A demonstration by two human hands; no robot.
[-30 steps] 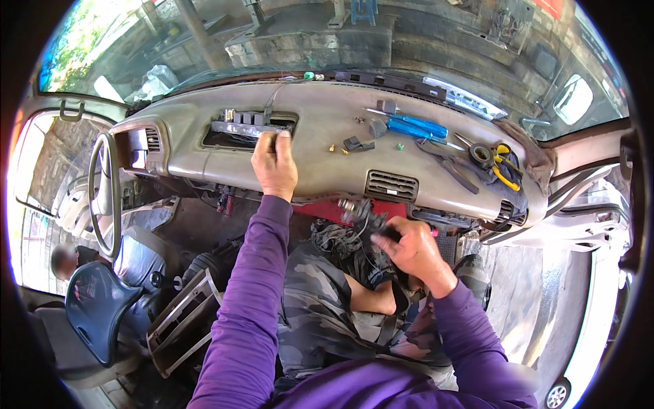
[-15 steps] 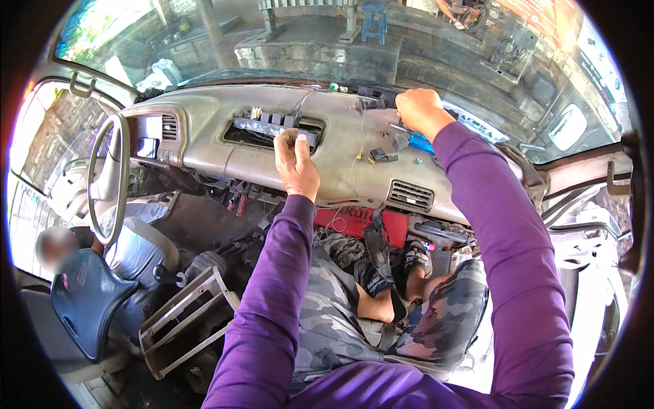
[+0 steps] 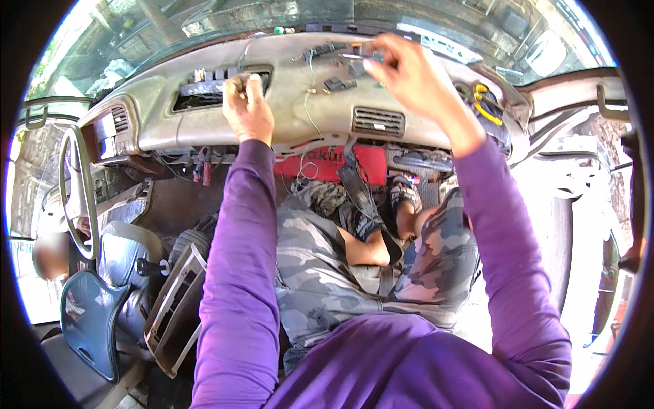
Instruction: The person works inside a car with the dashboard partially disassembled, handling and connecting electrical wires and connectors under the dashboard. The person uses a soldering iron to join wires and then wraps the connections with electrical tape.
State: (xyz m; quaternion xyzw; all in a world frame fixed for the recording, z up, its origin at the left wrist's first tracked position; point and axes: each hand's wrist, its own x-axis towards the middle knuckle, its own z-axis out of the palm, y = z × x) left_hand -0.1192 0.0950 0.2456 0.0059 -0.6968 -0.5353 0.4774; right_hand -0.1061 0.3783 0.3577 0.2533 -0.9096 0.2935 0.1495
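My left hand is at the right end of an oblong opening in the dashboard. Its fingers are curled closed on the end of a grey strip that carries several small block-shaped relays. My right hand is over the right part of the dashboard top, fingers pinched around a thin tool with a pale shaft and some blue, seemingly a screwdriver; the palm side is hidden. Just below that tool lies a black connector block. A thin loose wire runs down over the dashboard between my hands.
Yellow-handled pliers lie at the dashboard's right end. An air vent is below my right hand. The steering wheel and a blurred person are at left. A slotted trim frame leans beside my legs. The windscreen bounds the far side.
The head view has shifted, so the dashboard appears higher and further left. My right hand has come back from the windscreen edge, and its fingers now show with the thin tool. My left hand stays at the strip.
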